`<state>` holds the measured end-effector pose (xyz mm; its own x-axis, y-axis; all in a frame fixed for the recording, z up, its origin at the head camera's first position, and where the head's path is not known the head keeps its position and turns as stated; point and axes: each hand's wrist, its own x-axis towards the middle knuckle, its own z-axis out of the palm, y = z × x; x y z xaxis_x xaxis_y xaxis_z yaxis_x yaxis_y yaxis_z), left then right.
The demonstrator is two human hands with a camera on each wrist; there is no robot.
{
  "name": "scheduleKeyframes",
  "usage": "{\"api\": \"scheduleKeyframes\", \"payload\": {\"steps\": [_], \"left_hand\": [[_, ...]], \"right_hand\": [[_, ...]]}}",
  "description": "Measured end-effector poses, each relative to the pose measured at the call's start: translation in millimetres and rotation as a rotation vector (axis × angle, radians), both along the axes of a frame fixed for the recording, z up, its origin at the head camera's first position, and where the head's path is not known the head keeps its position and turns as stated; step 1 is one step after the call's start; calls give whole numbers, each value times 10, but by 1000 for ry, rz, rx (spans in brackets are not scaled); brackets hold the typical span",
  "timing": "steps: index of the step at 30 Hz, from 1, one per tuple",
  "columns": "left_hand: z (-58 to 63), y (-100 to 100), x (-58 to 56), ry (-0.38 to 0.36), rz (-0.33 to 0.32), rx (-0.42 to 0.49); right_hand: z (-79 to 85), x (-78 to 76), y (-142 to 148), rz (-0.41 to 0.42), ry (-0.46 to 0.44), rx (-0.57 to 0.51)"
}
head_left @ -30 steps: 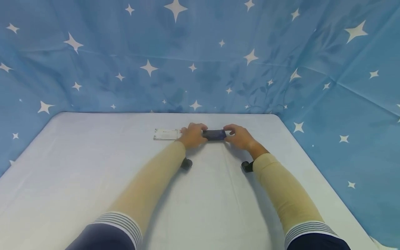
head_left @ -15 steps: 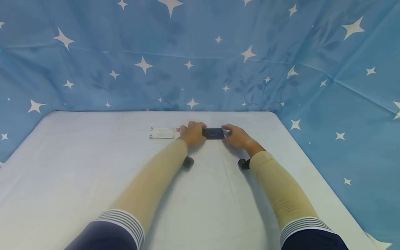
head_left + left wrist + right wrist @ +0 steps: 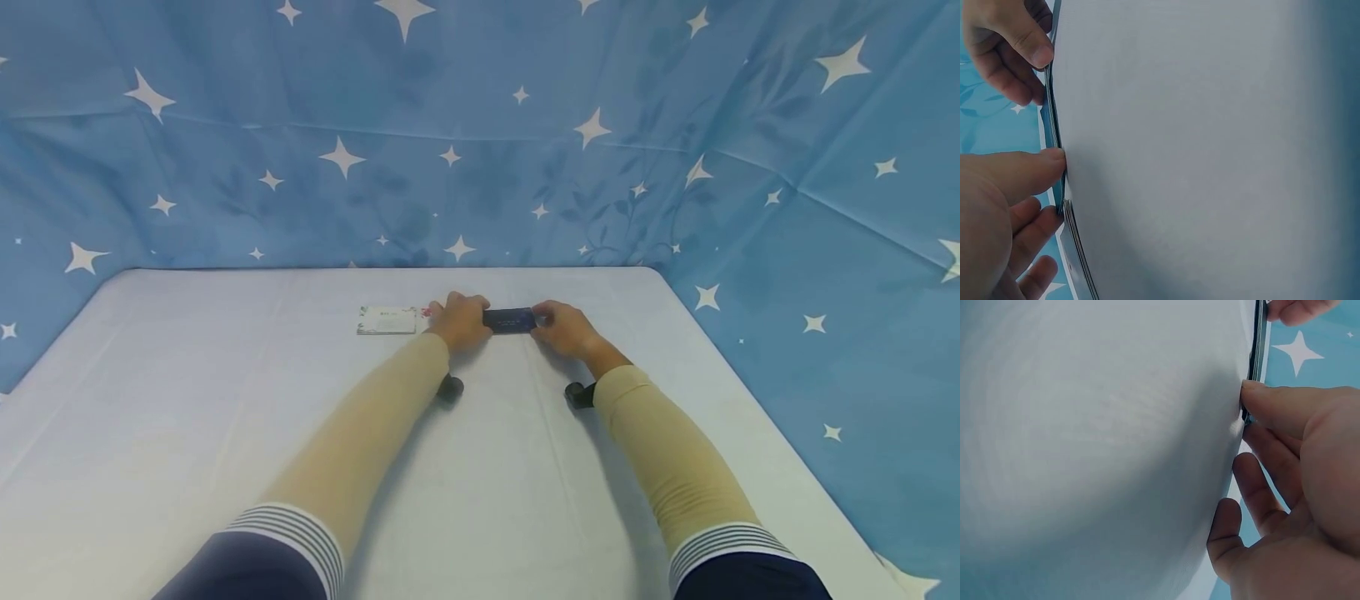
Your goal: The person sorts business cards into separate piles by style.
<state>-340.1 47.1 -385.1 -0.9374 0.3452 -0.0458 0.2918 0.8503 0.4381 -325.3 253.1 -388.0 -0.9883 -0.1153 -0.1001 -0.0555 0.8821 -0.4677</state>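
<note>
On the white table, near its back edge, lies a dark blue card stack point(image 3: 509, 322) with fine, unreadable print. My left hand point(image 3: 459, 322) pinches its left end, thumb on the near edge and fingers at the far one. The right end is pinched between thumb and fingers of my right hand point(image 3: 564, 327). Edge-on in the left wrist view, the stack point(image 3: 1052, 119) looks like several thin layers. Left of it lies a white card stack point(image 3: 386, 321) with green leaf corners. Between them, a card with red flowers point(image 3: 426, 313) is mostly hidden by my left hand.
The white-covered table point(image 3: 480, 475) ends at a back edge just beyond the cards. Behind it and on the right hangs a blue curtain point(image 3: 420, 208) with white stars. Dark wrist-worn devices point(image 3: 580, 395) sit under both forearms.
The head view has shifted slightly. The dark stack's printed face shows more clearly than a second ago. My left hand uncovers more of the red-flowered card; both hands stay at the dark stack's ends.
</note>
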Motion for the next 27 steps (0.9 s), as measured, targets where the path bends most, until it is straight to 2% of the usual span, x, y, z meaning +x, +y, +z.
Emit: {"api": "scheduleKeyframes", "payload": {"steps": [13,19,24,27], "left_hand": [[-33,-44,-55,6,8,-12],[34,-81,12,-15,0,-1],[128,-216,82,29,-33,32],[142,-373,131,64,-39,29]], "right_hand": [[23,-40,-78,-27,-23,-37],[17,-32,-82,-12,-46,-71],[44,50,-89,10,-46,-86],[92,134,-143,44,-2,-64]]}}
